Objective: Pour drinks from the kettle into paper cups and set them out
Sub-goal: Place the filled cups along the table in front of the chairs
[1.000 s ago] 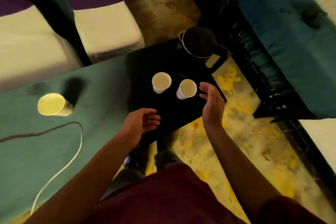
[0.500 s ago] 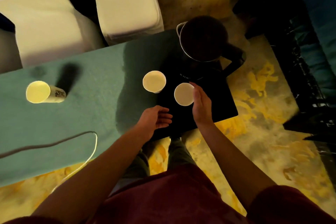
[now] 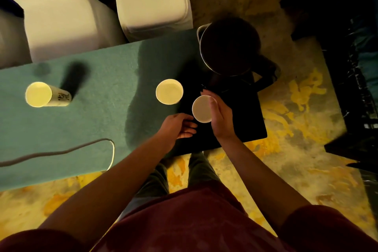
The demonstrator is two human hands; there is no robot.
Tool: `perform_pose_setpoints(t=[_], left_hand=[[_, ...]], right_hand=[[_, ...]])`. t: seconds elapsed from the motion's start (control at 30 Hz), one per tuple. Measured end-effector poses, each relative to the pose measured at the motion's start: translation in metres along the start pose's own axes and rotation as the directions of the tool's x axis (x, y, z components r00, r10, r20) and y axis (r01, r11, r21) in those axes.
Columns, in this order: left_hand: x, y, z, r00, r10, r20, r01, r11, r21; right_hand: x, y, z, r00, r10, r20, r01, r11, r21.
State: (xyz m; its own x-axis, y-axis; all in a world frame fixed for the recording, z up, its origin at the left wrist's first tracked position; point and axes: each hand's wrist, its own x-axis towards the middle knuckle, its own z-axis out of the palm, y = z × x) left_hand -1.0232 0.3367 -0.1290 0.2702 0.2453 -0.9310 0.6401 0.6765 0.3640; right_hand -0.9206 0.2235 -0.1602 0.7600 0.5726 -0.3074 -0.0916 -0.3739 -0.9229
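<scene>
kettle (image 3: 228,47) behind two cups (image 3: 169,91), third cup (image 3: 38,94) far left

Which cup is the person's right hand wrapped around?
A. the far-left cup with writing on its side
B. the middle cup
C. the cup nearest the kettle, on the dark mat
C: the right hand curls round the white cup on the dark mat, just below the kettle.
</scene>
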Motion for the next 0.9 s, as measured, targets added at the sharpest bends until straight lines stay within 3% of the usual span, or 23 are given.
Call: perform_pose_setpoints(t=[0.27, 0.57, 0.77, 0.9], left_hand=[[-0.004, -0.001, 0.007, 0.999, -0.028, -0.027, 0.028, 1.000, 0.004], [-0.017, 0.004, 0.022, 0.998, 0.036, 0.043, -0.026, 0.977, -0.213], [-0.037, 0.011, 0.030, 0.968, 0.137, 0.210, 0.019, 0.794, -0.608], [-0.052, 0.013, 0.028, 0.952, 0.198, 0.232, 0.010, 0.741, -0.672]], right_hand=[[-0.001, -0.004, -0.006, 1.000, -0.024, 0.008, 0.025, 0.992, -0.125], [-0.012, -0.032, -0.017, 0.996, -0.067, 0.052, 0.073, 0.990, -0.119], [-0.027, -0.072, -0.016, 0.995, -0.069, 0.079, 0.071, 0.997, -0.028], [-0.039, -0.086, -0.011, 0.988, -0.084, 0.130, 0.088, 0.996, -0.027]])
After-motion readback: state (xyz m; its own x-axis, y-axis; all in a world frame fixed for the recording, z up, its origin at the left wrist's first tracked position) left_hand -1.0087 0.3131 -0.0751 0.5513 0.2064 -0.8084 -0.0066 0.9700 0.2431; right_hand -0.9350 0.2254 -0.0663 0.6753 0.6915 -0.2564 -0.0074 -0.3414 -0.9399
